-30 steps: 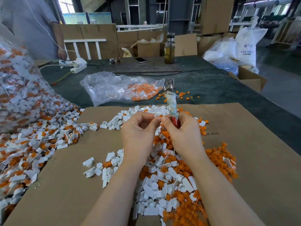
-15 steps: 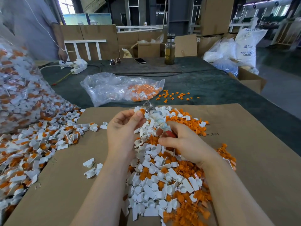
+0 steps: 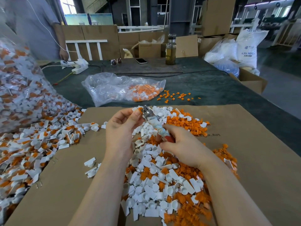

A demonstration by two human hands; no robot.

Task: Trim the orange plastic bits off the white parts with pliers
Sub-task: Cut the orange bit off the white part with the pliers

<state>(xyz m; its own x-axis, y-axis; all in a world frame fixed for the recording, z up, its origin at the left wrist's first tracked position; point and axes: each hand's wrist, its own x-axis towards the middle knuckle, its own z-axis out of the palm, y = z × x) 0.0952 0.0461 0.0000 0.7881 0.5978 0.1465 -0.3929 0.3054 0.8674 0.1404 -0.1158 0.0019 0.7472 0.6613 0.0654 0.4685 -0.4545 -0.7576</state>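
My left hand [image 3: 121,128] pinches a white part with an orange bit [image 3: 138,110] between thumb and fingers. My right hand [image 3: 182,145] grips the pliers [image 3: 154,123] by their taped, red handles, and the metal jaws meet the orange bit. Under both hands lies a mixed pile of white parts and orange bits [image 3: 156,185] on a cardboard sheet [image 3: 254,160]. A heap of parts with orange still on them [image 3: 35,144] spreads over the left.
A large clear bag of parts [image 3: 17,88] bulges at the left. A smaller bag with orange bits [image 3: 123,88] lies on the green table [image 3: 211,88], loose orange bits beside it. A bottle [image 3: 170,49], phone and sunglasses sit farther back. A person stands at the far left.
The pliers have tipped from upright to a leftward slant, and their jaws have come onto the part. My left hand moved left and up with the part; my right hand lowered.
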